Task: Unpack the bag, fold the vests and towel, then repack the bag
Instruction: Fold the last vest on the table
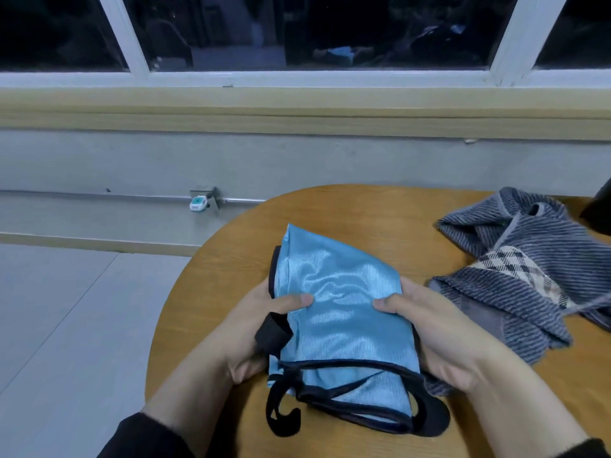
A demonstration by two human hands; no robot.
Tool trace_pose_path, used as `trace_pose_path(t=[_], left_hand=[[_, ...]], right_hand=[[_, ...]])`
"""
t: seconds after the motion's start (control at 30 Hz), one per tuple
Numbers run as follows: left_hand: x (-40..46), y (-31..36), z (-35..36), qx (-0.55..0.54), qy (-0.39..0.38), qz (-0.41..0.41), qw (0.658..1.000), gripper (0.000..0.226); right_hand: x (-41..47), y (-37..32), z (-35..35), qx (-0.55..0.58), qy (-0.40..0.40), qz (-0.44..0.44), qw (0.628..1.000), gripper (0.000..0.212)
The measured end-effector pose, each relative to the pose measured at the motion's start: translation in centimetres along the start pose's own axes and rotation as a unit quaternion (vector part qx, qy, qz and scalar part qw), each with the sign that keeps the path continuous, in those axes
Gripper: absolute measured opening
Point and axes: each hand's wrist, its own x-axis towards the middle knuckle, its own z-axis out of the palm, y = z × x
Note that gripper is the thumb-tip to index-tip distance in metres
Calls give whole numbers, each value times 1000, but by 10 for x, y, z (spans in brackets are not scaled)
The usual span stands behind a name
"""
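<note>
Item one: my left hand (251, 328), thumb laid flat across the top of the blue vest (340, 319), the other fingers tucked under its left edge and out of sight. The hand grips the cloth between thumb and hidden fingers.

Item two: my right hand (439, 335), thumb likewise pressed on the top face, pointing toward the left thumb with a short gap between the two tips. Its fingers curl under the vest's right edge; how far they close beneath I cannot tell.

Item three: the blue vest, shiny, folded into a compact bundle with dark trim (347, 366) along its near edge and black straps (281, 414) trailing onto the wooden table (363, 213). It is held between both hands at the near middle of the table.

Item four: the striped grey towel (529, 276), rumpled and unfolded, lying on the table to the right, just beside my right hand, with a checked patch showing.

Item five: dark sleeves (145, 438) at both wrists.
</note>
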Motion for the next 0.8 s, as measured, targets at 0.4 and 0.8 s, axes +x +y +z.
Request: trace_pose_path(t=[0.4, 0.8], left_hand=[[-8, 5, 3, 5, -57, 91, 994, 15], [6, -9, -1, 74, -4, 127, 989, 76]], right_hand=[[-7, -4, -7, -223, 5, -185, 957, 42], [-3, -2, -19, -218, 16, -255, 942, 31]])
